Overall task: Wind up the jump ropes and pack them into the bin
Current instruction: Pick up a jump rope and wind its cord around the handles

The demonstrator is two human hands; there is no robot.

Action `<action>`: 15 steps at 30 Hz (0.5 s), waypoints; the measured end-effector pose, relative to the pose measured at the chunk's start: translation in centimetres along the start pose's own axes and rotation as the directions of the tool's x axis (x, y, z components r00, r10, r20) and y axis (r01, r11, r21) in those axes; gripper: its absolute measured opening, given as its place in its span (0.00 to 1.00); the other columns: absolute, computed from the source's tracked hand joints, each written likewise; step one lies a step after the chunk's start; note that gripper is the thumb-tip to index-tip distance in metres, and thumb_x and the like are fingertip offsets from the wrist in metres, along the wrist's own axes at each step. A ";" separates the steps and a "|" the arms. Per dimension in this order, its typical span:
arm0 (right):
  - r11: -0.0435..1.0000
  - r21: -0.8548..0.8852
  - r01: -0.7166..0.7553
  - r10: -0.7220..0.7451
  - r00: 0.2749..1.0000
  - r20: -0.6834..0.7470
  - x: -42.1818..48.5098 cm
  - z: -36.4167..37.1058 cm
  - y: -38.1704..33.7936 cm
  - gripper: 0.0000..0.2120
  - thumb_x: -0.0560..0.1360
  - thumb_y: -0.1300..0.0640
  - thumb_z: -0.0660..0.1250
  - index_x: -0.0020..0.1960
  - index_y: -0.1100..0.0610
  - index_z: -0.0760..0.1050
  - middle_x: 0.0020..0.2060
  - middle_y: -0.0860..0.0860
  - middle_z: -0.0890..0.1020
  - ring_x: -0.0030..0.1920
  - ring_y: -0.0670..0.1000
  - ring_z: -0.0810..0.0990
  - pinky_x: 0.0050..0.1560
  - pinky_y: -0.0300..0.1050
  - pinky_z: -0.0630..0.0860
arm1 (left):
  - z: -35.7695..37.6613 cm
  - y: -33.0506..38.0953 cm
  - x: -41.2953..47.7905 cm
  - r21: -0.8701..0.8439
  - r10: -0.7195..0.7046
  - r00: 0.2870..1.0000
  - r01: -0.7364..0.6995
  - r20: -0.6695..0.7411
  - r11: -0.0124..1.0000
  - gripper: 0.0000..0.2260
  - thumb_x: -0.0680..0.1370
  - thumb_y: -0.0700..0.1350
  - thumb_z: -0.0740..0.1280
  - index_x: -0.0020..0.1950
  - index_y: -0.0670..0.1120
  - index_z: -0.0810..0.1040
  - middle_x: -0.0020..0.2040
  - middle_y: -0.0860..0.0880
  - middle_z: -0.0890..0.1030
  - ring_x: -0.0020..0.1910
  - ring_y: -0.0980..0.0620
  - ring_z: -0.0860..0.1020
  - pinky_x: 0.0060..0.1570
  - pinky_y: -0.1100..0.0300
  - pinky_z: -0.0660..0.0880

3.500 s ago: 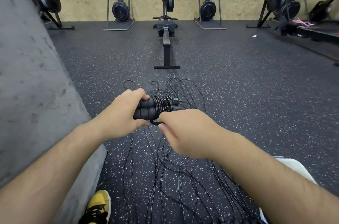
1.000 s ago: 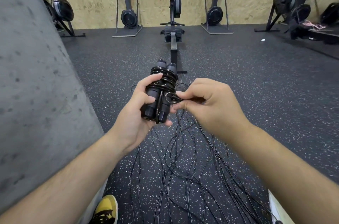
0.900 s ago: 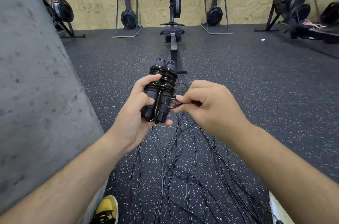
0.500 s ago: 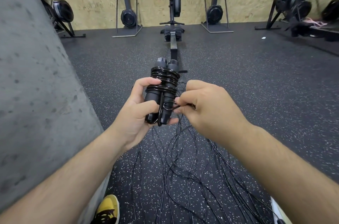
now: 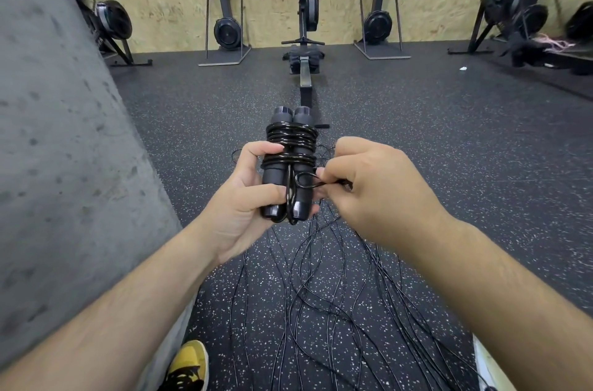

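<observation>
- While the speckled rubber floor (image 5: 449, 166) runs out to a rowing machine (image 5: 305, 47) by the far wall, the work itself is held in the air, close in front of the person.
- Across that floor, below the hands, lie many loose jump ropes (image 5: 308, 294). Their black cords overlap and are not yet wound. A pale edge (image 5: 484, 368) at the lower right corner may be the bin, though too little of it shows to tell.
- The left hand (image 5: 237, 208) grips the wound jump rope (image 5: 290, 140) upright. Its fingers (image 5: 253, 150) curl round the two handles set side by side, and its thumb presses across their front. The coils sit on the upper half.
- The right hand (image 5: 375, 195), just beside it, has its fingers (image 5: 327, 172) pinched together on the cord's last loop (image 5: 303, 180), which lies against the lower part of the handles.
- The step in hand looks to be securing the tail. It would go best with the left hand squeezing firmly so the coils cannot slacken. The right hand should tuck the loop under a tight turn and draw it snug rather than hard, since a loose tail could let the bundle unravel in the bin.
</observation>
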State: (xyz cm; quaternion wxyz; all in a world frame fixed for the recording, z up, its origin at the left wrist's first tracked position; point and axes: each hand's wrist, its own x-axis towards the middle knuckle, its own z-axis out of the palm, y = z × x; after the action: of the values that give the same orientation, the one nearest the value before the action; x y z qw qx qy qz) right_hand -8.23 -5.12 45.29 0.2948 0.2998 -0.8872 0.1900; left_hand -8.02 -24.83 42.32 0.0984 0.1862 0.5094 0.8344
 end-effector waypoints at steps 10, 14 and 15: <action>0.995 -0.069 0.069 -0.067 0.997 0.023 0.0 -0.9 -0.6 0.07 0.67 0.61 0.65 0.31 0.56 0.73 0.33 0.45 0.64 0.28 0.52 0.66 0.27 0.40 0.62 | 0.7 -0.2 0.1 0.052 0.016 0.999 -0.013 -0.043 0.999 0.26 0.71 0.27 0.60 0.61 0.52 0.68 0.56 0.38 0.83 0.53 0.32 0.82 0.51 0.36 0.80; 0.988 -0.083 0.128 -0.129 0.992 -0.004 0.2 -0.7 -1.3 0.06 0.65 0.58 0.63 0.29 0.55 0.72 0.33 0.44 0.62 0.27 0.52 0.63 0.24 0.43 0.66 | 1.1 -0.1 0.1 0.061 0.008 0.998 -0.004 -0.066 0.998 0.26 0.69 0.29 0.59 0.62 0.51 0.67 0.52 0.42 0.84 0.48 0.38 0.84 0.48 0.38 0.81; 0.987 -0.087 0.134 -0.135 0.991 -0.008 0.2 -0.6 -1.4 0.05 0.65 0.59 0.65 0.30 0.55 0.72 0.33 0.44 0.63 0.26 0.53 0.65 0.23 0.44 0.67 | 1.2 -0.1 0.1 0.056 0.004 0.997 0.000 -0.075 0.998 0.26 0.69 0.29 0.59 0.62 0.51 0.67 0.50 0.43 0.84 0.45 0.41 0.85 0.45 0.41 0.82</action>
State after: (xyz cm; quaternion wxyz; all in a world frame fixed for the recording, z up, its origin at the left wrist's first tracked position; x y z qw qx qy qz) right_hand -7.19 -5.96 46.10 0.3258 0.3445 -0.8703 0.1334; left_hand -7.59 -23.80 42.70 0.0732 0.1579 0.5359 0.8262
